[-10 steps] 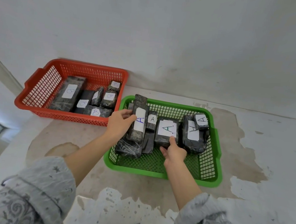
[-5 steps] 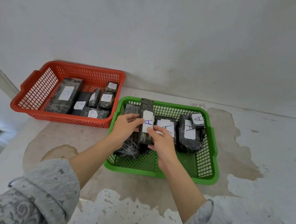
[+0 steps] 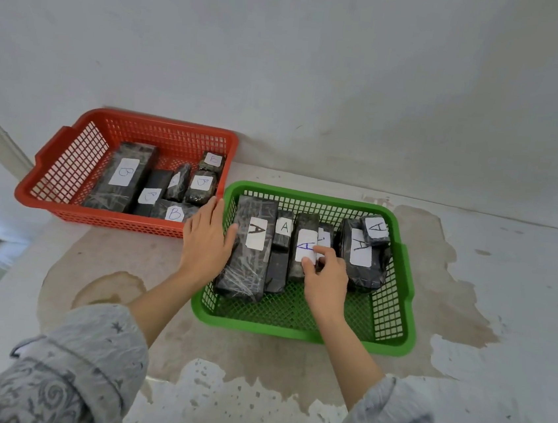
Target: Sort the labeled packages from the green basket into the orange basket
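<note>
Right hand (image 3: 325, 278) pinching package (image 3: 303, 248); left hand (image 3: 206, 238) open.

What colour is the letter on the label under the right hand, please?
Blue, on the white label; the head view shows it, by the right hand.

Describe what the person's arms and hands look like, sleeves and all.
Both arms wear loose grey sleeves printed with darker swirls and small stars, pushed up to leave the forearms bare. The left hand and right hand are bare: no gloves, rings, watch or bracelets visible.

Single head view, looking forward and down, close over green basket (image 3: 302, 332) and orange basket (image 3: 48, 194)
</note>
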